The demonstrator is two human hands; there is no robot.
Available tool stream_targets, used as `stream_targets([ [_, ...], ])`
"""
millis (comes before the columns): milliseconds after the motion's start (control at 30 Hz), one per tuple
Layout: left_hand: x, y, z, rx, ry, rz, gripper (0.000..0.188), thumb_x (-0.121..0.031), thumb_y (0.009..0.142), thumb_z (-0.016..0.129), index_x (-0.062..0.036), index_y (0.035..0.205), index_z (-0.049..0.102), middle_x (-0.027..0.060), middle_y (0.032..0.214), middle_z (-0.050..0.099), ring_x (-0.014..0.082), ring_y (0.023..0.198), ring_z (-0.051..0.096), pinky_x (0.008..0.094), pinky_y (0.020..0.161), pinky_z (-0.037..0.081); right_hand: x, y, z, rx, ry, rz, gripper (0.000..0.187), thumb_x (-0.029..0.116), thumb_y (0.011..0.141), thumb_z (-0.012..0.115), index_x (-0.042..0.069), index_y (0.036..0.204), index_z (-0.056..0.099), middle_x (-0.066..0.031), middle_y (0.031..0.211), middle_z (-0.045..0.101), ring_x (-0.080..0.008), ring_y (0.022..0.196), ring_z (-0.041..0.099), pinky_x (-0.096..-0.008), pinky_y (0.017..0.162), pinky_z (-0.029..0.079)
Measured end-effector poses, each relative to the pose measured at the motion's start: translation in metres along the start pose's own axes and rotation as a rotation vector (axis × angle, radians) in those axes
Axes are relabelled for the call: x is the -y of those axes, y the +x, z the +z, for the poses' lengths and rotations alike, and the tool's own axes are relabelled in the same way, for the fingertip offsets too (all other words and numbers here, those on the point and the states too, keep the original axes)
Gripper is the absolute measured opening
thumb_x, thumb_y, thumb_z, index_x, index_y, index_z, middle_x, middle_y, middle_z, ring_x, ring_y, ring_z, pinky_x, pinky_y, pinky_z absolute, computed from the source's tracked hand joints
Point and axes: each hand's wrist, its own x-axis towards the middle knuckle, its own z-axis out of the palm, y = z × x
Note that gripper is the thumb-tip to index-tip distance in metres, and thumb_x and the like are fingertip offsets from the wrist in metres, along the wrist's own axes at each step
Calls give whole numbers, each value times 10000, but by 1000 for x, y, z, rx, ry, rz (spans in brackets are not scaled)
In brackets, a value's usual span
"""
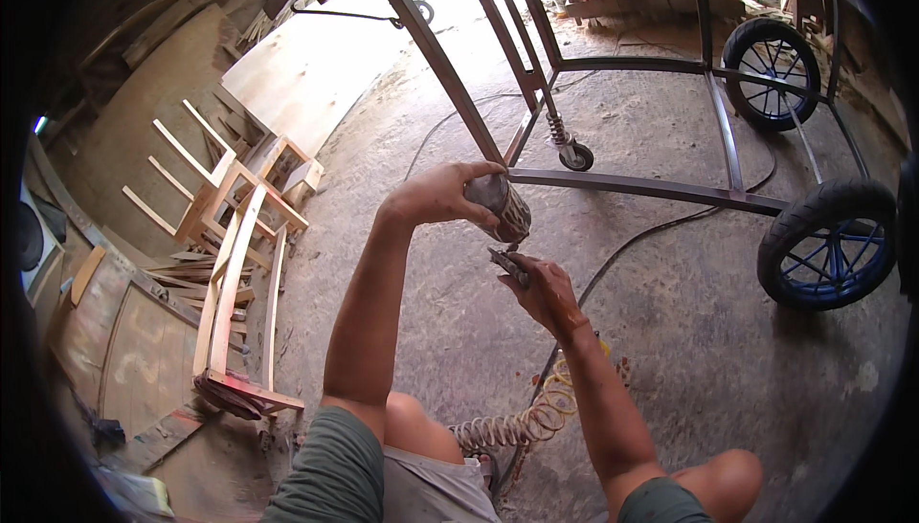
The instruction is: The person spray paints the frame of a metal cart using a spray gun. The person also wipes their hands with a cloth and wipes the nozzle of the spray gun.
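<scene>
My left hand [436,194] is wrapped round a dark, paint-streaked can [504,209], which hangs tilted over the floor, next to a corner of a brown metal frame [622,184]. Just below the can, my right hand [548,291] grips a small grey metal piece [507,263]; fingers cover much of it, so its kind is unclear. A narrow gap separates the piece from the can's lower end. Beneath my right forearm a coiled air hose [517,420] runs across the floor.
The frame has two black tyres with blue spokes [831,247] and a small caster [575,156]. A dark cable [622,257] crosses the concrete floor. On the left lie bare wooden frames [230,284], with a pale board [297,73] behind them.
</scene>
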Motion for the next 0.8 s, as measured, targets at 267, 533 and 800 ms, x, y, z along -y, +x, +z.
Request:
stream_targets([
  [267,-7,-11,44,-236,270,-93,1293,-709,760,784,-106,1653,69,323,1649,151,455,1536,207,453,1251,281,10,9,9,-74,5,38,369,238,864,817,79,1160,665,-148,985,752,-379,897,712,-468,779,553],
  [533,-93,-120,117,529,61,195,689,-431,874,756,23,1354,559,256,959,707,430,961,686,523,845,537,-54,44,-7,-145,-80,158,427,266,880,819,65,1201,622,-188,954,744,-399,864,698,-483,807,525],
  [800,-69,-113,221,767,114,347,213,-125,751,727,54,865,712,244,861,712,418,861,708,493,729,559,-9,119,-25,-185,33,60,279,145,877,814,4,1081,687,-197,941,756,-387,862,736,-473,709,550],
])
